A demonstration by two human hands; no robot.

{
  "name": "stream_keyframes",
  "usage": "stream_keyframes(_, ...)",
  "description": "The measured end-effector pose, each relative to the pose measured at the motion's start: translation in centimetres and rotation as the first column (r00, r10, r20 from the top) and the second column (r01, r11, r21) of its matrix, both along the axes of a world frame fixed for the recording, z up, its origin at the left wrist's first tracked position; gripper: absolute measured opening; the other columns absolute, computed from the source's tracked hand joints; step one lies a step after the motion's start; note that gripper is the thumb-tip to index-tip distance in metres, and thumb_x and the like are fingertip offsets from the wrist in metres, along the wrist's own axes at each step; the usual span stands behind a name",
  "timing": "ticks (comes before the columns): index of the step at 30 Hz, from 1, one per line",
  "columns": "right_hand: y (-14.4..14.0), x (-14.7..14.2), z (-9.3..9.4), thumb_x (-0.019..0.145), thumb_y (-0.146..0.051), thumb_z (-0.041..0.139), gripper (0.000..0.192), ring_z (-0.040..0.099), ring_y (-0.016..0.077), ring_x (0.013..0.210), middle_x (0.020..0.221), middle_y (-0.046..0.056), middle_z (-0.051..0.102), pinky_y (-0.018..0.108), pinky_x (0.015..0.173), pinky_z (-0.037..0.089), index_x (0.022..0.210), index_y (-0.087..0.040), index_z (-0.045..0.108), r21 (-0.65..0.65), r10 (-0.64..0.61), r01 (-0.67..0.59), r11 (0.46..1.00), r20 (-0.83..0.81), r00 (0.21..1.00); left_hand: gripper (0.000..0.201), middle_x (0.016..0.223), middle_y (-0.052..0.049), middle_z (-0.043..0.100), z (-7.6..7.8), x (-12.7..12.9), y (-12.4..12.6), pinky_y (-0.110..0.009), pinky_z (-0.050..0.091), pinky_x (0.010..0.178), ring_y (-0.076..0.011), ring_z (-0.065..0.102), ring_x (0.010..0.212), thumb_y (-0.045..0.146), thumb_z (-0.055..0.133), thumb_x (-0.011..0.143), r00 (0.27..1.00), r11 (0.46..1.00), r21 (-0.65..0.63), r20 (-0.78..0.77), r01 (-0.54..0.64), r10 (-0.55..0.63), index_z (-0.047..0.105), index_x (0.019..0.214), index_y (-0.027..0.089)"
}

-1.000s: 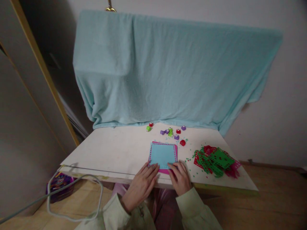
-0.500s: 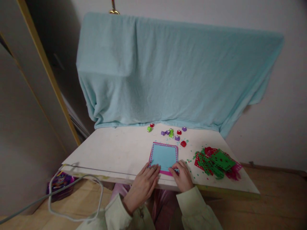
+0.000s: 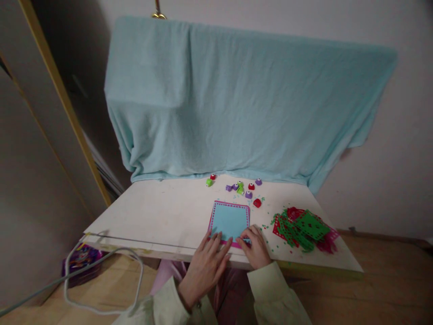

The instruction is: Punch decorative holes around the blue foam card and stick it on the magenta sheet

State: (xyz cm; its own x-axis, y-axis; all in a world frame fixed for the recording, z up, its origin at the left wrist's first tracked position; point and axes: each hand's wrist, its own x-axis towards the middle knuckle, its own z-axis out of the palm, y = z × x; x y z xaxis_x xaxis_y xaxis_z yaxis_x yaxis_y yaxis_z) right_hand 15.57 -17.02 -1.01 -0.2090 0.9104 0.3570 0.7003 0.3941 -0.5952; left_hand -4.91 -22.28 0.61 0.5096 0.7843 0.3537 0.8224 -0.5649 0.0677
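Observation:
A square sheet of light blue paper (image 3: 231,218) with a row of punched holes along its edges lies on a slightly larger magenta sheet (image 3: 224,244), whose colour shows through the holes. My left hand (image 3: 207,263) rests flat with fingers spread over the lower left part of the sheets. At the lower right corner, my right hand (image 3: 256,248) has thumb and forefinger pinched together on the blue paper's edge; the fingers partly cover that corner. Small craft punches in red (image 3: 257,203), purple (image 3: 248,194) and green (image 3: 240,188) stand behind the paper.
Right of the paper lies a heap of punched green paper (image 3: 313,225) with red and pink pieces, among scattered tiny cut-outs. A light blue cloth (image 3: 250,104) hangs behind the white table (image 3: 158,212). A pale cable (image 3: 140,271) loops at the front left.
My left hand's fingers have spread apart, one of them reaching further right along the paper's lower edge. My right hand stays at the corner with its fingers bent. The view has shifted slightly.

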Motion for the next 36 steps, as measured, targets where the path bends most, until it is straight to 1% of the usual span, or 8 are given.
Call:
stream_keyframes(5, -0.1, 0.0, 0.2, 0.082, -0.024, 0.062, 0.012, 0.052, 0.0214, 0.085, 0.081, 0.003, 0.054, 0.036, 0.078, 0.044, 0.072, -0.022, 0.055, -0.029, 0.001, -0.001, 1.0, -0.011, 1.0, 0.049, 0.139, -0.008, 0.045, 0.1, 0.0, -0.1, -0.049, 0.03, 0.111, -0.0242, 0.04, 0.13, 0.034, 0.04, 0.095, 1.0, 1.0, -0.005, 0.002, 0.0, 0.0, 0.033, 0.142, 0.027)
stream_keyframes(8, -0.2, -0.2, 0.3, 0.08, -0.022, 0.062, 0.004, 0.053, 0.0224, 0.09, 0.089, 0.004, 0.055, 0.037, 0.082, 0.045, 0.082, -0.022, 0.058, -0.009, -0.014, 0.014, 1.0, -0.024, 1.0, 0.048, 0.139, -0.007, 0.045, 0.2, 0.1, -0.2, -0.049, 0.03, 0.111, -0.0243, 0.039, 0.131, 0.034, 0.041, 0.095, 1.0, 1.0, -0.005, 0.007, -0.012, 0.012, 0.035, 0.142, 0.028)
stream_keyframes(12, -0.4, -0.7, 0.2, 0.079, -0.02, 0.061, 0.024, 0.049, 0.0255, 0.11, 0.114, 0.009, 0.053, 0.043, 0.095, 0.042, 0.103, -0.024, 0.059, 0.044, -0.045, 0.048, 0.998, -0.052, 0.998, 0.047, 0.14, -0.007, 0.044, 0.1, 0.2, -0.4, -0.049, 0.03, 0.111, -0.0242, 0.039, 0.131, 0.033, 0.041, 0.095, 1.0, 1.0, 0.001, 0.014, -0.019, 0.019, 0.036, 0.141, 0.028)
stream_keyframes(15, -0.4, -0.8, 0.0, 0.077, -0.021, 0.062, 0.022, 0.04, 0.0296, 0.125, 0.127, 0.011, 0.047, 0.047, 0.1, 0.038, 0.099, -0.023, 0.061, 0.043, -0.113, 0.116, 0.992, -0.067, 0.991, 0.047, 0.14, -0.006, 0.044, 0.0, 0.1, -0.4, -0.05, 0.029, 0.111, -0.0238, 0.04, 0.13, 0.032, 0.041, 0.094, 1.0, 1.0, 0.002, 0.019, -0.017, 0.016, 0.036, 0.141, 0.029)
stream_keyframes(18, -0.4, -0.6, -0.4, 0.075, -0.021, 0.063, 0.022, 0.029, 0.0322, 0.134, 0.129, 0.012, 0.047, 0.051, 0.103, 0.035, 0.097, -0.023, 0.062, 0.029, -0.163, 0.166, 0.986, -0.077, 0.984, 0.048, 0.14, -0.005, 0.044, -0.2, 0.0, -0.2, -0.05, 0.029, 0.111, -0.0232, 0.041, 0.129, 0.031, 0.041, 0.094, 0.999, 1.0, 0.017, 0.037, -0.012, 0.011, 0.035, 0.141, 0.03)
stream_keyframes(23, -0.6, 0.3, -0.9, 0.075, -0.02, 0.062, 0.021, 0.029, 0.0328, 0.135, 0.137, 0.013, 0.039, 0.051, 0.103, 0.034, 0.095, -0.022, 0.062, -0.023, -0.195, 0.193, 0.981, -0.122, 0.973, 0.048, 0.14, -0.005, 0.044, -0.3, -0.1, -0.1, -0.049, 0.027, 0.112, -0.0224, 0.041, 0.129, 0.03, 0.041, 0.094, 0.999, 1.0, 0.007, 0.036, -0.014, 0.013, 0.034, 0.142, 0.03)
stream_keyframes(30, -0.9, 1.7, -1.1, 0.078, -0.029, 0.061, 0.018, 0.029, 0.0319, 0.135, 0.133, 0.011, 0.044, 0.052, 0.105, 0.032, 0.094, -0.021, 0.063, -0.037, -0.195, 0.192, 0.981, -0.128, 0.972, 0.05, 0.142, -0.006, 0.042, -0.3, 0.0, -0.2, -0.051, 0.026, 0.112, -0.0235, 0.039, 0.131, 0.031, 0.042, 0.094, 0.999, 1.0, -0.008, 0.025, -0.023, 0.023, 0.032, 0.143, 0.03)
stream_keyframes(36, -1.3, 1.9, -1.3, 0.086, -0.037, 0.054, 0.02, 0.037, 0.0299, 0.13, 0.124, 0.012, 0.052, 0.051, 0.104, 0.035, 0.092, -0.021, 0.063, 0.036, -0.201, 0.209, 0.977, -0.156, 0.967, 0.054, 0.146, -0.006, 0.038, -0.5, 0.0, -0.6, -0.05, 0.028, 0.111, -0.0248, 0.035, 0.134, 0.035, 0.043, 0.093, 0.999, 1.0, 0.012, 0.028, -0.017, 0.016, 0.028, 0.145, 0.029)
